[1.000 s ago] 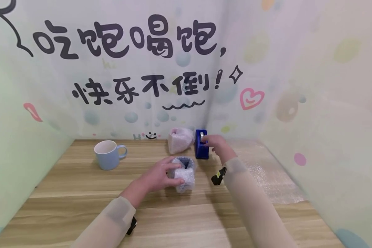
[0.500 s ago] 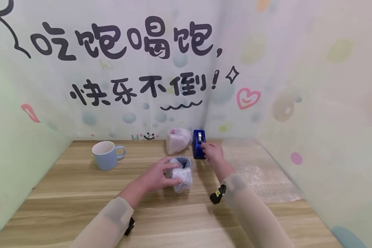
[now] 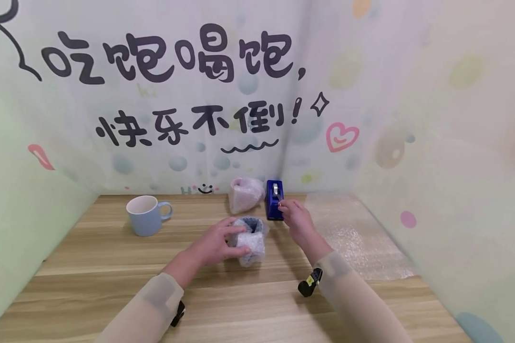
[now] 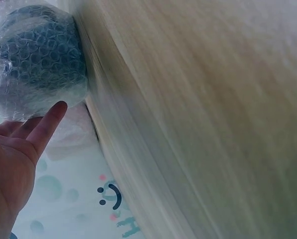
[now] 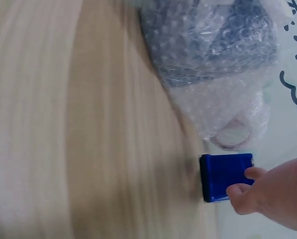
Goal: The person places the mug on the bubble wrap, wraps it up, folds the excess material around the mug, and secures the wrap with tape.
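Note:
In the head view a cup in bubble wrap [image 3: 255,247], bluish under the clear plastic, stands mid-table with its opening up. My left hand [image 3: 214,243] holds it from the left, thumb on the near side and fingers over the far rim. Its bubbled side fills the upper left of the left wrist view. Farther right stands a blue tape dispenser [image 3: 272,212] with a roll of tape [image 3: 276,190]. The thumb and forefinger of my right hand [image 3: 299,223] pinch the tape's end at the dispenser's front. Both fingertips show beside the blue body in the right wrist view.
Behind the wrapped cup, a second bubble-wrapped item [image 3: 245,196], pinkish, sits against the back wall beside the dispenser. A light blue mug [image 3: 147,220] stands at the left. A flat sheet of bubble wrap [image 3: 356,243] covers the table's right side, near the right wall.
My right hand has come from over the tape roll down toward the dispenser's front, drawing toward me. The left hand keeps its hold on the wrapped cup. The head view has shifted slightly.

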`<control>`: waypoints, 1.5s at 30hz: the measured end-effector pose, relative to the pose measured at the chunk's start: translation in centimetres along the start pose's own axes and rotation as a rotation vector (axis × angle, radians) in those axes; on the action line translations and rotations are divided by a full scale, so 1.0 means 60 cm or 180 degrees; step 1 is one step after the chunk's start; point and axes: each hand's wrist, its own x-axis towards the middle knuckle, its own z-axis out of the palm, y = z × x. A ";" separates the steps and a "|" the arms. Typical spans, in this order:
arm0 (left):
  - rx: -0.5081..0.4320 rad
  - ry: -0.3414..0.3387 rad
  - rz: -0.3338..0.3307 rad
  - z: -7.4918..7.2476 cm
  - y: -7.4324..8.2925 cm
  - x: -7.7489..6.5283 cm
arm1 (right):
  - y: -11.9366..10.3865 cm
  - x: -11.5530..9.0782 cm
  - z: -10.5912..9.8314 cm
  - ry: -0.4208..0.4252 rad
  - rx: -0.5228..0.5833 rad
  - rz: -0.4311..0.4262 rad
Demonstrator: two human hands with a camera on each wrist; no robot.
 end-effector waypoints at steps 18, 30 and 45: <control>0.0013 0.0001 -0.0054 -0.008 0.003 0.007 | 0.000 -0.010 -0.005 -0.0424 0.0033 -0.0309; 0.0052 0.0036 0.0028 -0.011 0.003 0.008 | -0.041 -0.084 -0.006 -0.0387 -0.1798 0.0415; 0.0085 0.0021 -0.0010 -0.001 0.004 0.005 | 0.028 -0.046 -0.018 -0.0247 -0.3257 0.0555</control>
